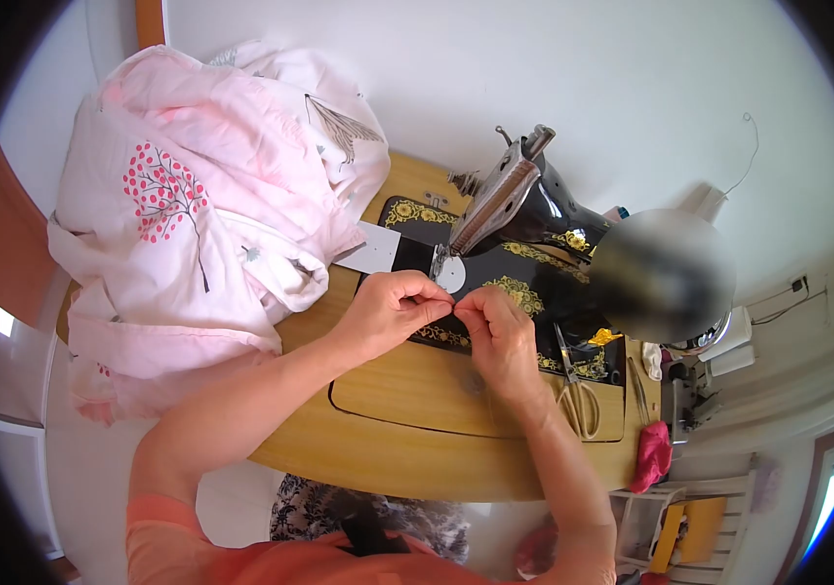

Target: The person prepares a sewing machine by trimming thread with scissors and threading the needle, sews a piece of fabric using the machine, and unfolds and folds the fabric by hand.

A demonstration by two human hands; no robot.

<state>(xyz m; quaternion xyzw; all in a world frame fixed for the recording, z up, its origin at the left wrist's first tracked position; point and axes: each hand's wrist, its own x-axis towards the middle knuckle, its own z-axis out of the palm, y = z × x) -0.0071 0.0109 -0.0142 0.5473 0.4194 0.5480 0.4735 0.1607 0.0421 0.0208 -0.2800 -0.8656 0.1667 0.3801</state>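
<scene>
My left hand (396, 310) is closed in a pinch in front of the needle area of a black sewing machine (524, 210) with gold decoration. My right hand (500, 339) is pinched too, its fingertips nearly meeting those of the left. Whatever lies between the fingertips is too small to make out. Just behind the hands is the round metal needle plate (450, 275). Pink and white printed fabric (212, 214) is heaped to the left of the machine.
Scissors with cream handles (581, 405) lie on the wooden table (407, 444), right of my right hand. Farther right are a pointed metal tool (638, 390) and a pink cloth (652, 456). A blurred round shape (666, 273) covers the machine's right end.
</scene>
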